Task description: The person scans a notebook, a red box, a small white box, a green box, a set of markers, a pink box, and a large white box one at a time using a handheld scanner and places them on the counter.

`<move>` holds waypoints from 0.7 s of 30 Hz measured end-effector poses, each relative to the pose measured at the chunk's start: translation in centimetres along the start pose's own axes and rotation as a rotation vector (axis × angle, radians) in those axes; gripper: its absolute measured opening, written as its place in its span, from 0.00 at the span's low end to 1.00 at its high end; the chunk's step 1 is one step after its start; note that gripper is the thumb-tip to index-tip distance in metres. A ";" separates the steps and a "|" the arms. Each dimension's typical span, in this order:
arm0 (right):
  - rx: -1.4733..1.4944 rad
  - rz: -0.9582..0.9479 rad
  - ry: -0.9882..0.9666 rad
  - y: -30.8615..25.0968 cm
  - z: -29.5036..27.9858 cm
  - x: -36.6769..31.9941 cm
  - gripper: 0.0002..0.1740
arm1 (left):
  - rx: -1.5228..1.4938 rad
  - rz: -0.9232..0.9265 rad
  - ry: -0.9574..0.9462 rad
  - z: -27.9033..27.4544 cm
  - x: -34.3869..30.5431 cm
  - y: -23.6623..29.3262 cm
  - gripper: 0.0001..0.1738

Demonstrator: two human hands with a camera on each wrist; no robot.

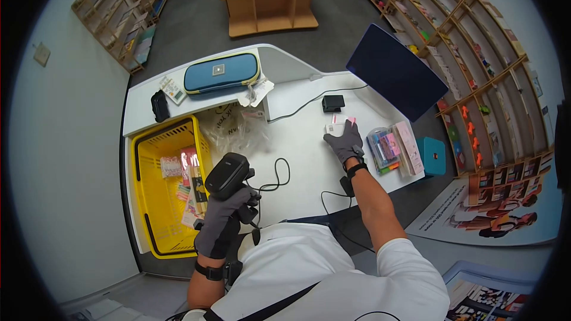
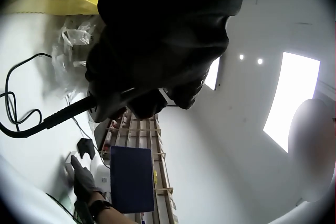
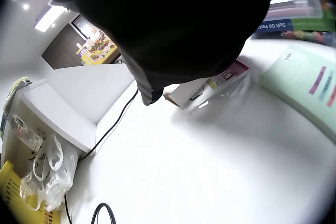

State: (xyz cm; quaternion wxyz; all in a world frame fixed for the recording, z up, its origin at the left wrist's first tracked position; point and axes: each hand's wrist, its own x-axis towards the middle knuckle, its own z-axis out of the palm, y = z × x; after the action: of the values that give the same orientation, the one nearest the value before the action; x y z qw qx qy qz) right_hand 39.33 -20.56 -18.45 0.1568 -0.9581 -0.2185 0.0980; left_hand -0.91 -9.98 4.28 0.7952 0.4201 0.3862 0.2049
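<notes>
In the head view my gloved left hand (image 1: 219,223) grips a black handheld barcode scanner (image 1: 228,175) over the near left of the white counter (image 1: 309,184). The scanner's cable (image 2: 68,113) trails from the fist in the left wrist view. Farther right, my gloved right hand (image 1: 346,142) holds a small white box with a pink end (image 3: 197,91) low over the counter. The glove hides much of that box in the right wrist view. Just beyond this hand stands a small black block-shaped stand (image 1: 333,104).
A yellow basket (image 1: 199,137) with several packets is at the left, beside clear plastic bags (image 1: 238,134). A blue case (image 1: 217,74) lies on the raised ledge. Stationery packs (image 1: 383,147) and a pink box (image 1: 407,148) sit at right, below a dark monitor (image 1: 395,71).
</notes>
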 end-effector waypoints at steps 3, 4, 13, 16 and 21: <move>-0.062 0.020 0.015 -0.2 1.0 -0.3 0.68 | -0.017 -0.017 0.054 0.3 -0.1 0.0 0.28; -0.086 0.024 0.031 -0.2 1.2 -0.3 0.67 | -0.028 -0.026 0.076 0.3 -0.1 0.0 0.27; -0.144 0.113 -0.125 -1.7 -2.1 -0.1 0.65 | 0.206 0.000 0.146 -1.6 1.4 -2.6 0.21; -0.053 0.042 -0.101 -1.0 -2.9 0.0 0.63 | 0.281 0.076 0.145 -1.3 1.2 -2.3 0.20; 0.432 -0.127 -0.082 -1.0 -5.3 -2.1 0.59 | 0.382 0.155 0.115 -2.0 1.1 -2.7 0.20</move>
State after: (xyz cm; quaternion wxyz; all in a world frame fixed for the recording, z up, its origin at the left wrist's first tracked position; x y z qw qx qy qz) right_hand 38.44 -21.99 -12.89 0.3554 -0.8818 -0.2585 0.1713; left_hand -1.81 -9.83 0.85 0.6597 0.5793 0.4292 0.2122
